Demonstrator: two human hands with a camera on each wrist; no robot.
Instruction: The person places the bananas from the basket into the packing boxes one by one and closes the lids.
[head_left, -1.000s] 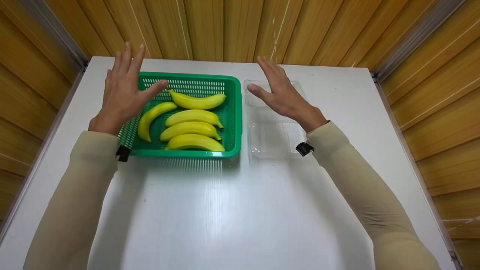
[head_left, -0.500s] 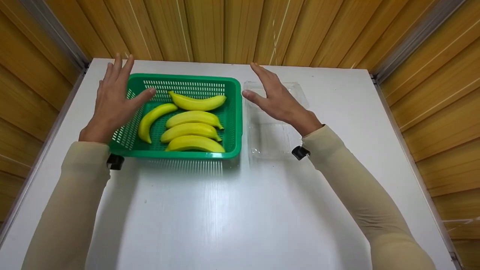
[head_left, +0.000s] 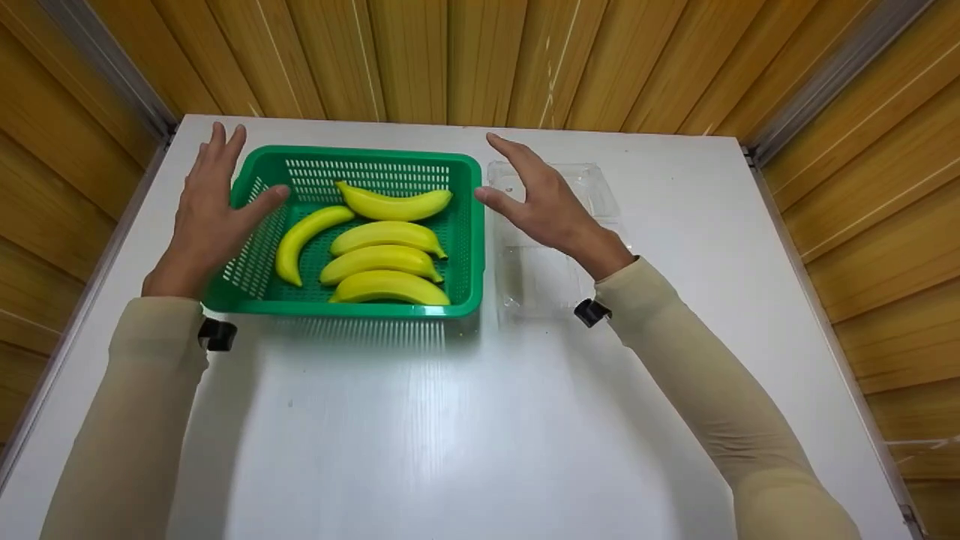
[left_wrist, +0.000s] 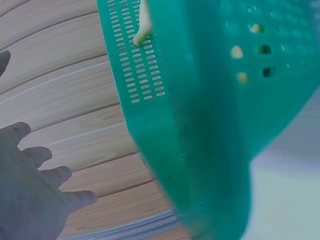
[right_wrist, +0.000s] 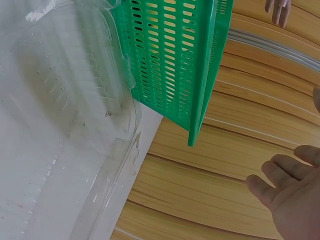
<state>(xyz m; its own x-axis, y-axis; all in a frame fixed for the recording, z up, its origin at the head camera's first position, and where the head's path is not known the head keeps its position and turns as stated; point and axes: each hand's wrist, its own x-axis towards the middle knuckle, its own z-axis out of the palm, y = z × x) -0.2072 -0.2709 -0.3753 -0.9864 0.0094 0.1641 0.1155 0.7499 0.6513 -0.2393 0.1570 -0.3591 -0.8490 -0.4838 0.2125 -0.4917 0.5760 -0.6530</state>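
Observation:
A green slotted plastic basket (head_left: 482,232) stands on the white table with several yellow bananas (head_left: 384,285) in it. One banana (head_left: 300,244) lies curved along its left side, and another banana (head_left: 396,204) lies near the back wall. My left hand (head_left: 206,217) hovers over the basket's left edge, fingers extended and thumb spread, holding nothing. Just right of the basket my right hand (head_left: 547,202) is held above a clear plastic container (head_left: 551,281), its fingers also spread and holding nothing. That hand and forearm hide part of the container.
The white table (head_left: 420,450) carries the basket and container toward its back. Wood-look panel walls (head_left: 480,60) rise behind it and at both sides. A black band with a small block (head_left: 217,334) sits at my left wrist, and a similar one (head_left: 591,311) at the right.
Both hands have shifted left and slightly toward me, the left one uncovering more of the basket's left side. The basket, bananas and container stay where they were.

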